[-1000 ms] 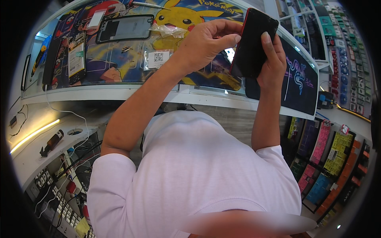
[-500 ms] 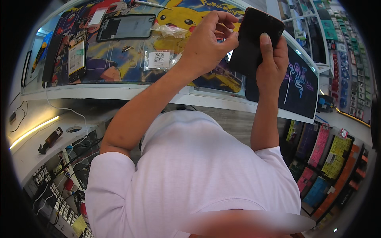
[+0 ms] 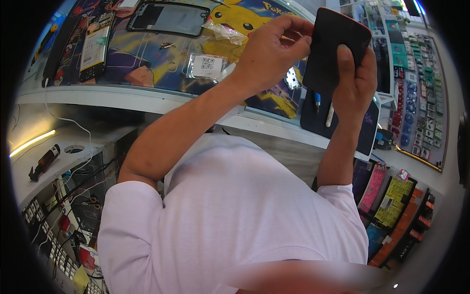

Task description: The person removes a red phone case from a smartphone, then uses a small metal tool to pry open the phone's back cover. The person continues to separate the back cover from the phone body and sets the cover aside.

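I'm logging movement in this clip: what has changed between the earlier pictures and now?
The right hand, still holding the black phone, has moved rightward over the dark mat, so a blue tool now shows. The left hand stays close beside the phone. The view has shifted slightly. No new grasp or release shows. The phone back cover and clear packet lie as before.

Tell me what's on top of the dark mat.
On the dark mat lie a blue tool and a white stick. The right hand and the phone it holds cover part of the mat; anything there cannot be seen.
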Demonstrator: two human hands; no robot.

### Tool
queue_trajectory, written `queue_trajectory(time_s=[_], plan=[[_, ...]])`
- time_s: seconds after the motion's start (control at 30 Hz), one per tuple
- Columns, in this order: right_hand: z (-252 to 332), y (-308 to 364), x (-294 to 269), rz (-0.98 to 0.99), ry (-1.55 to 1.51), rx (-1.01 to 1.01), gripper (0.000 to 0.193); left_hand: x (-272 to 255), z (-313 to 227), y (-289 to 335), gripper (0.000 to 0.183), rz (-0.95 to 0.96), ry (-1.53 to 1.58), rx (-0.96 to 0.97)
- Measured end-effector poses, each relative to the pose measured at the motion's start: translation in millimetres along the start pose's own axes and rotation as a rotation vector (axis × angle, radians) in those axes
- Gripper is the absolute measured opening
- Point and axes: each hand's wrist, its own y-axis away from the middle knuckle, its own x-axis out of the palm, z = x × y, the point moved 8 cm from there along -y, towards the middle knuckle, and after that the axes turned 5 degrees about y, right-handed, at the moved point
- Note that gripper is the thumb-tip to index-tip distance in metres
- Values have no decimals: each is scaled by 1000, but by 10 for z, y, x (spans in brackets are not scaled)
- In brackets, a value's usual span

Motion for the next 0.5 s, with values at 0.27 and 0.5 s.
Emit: queue_trajectory(time_s=[0.27,0.5], plan=[[130,-76,39,-4,-90,0,34,-62,-192,19,29,-53,-7,139],[245,-120,90,-46,-81,-25,32,-156,-188,35,26,-158,106,121]])
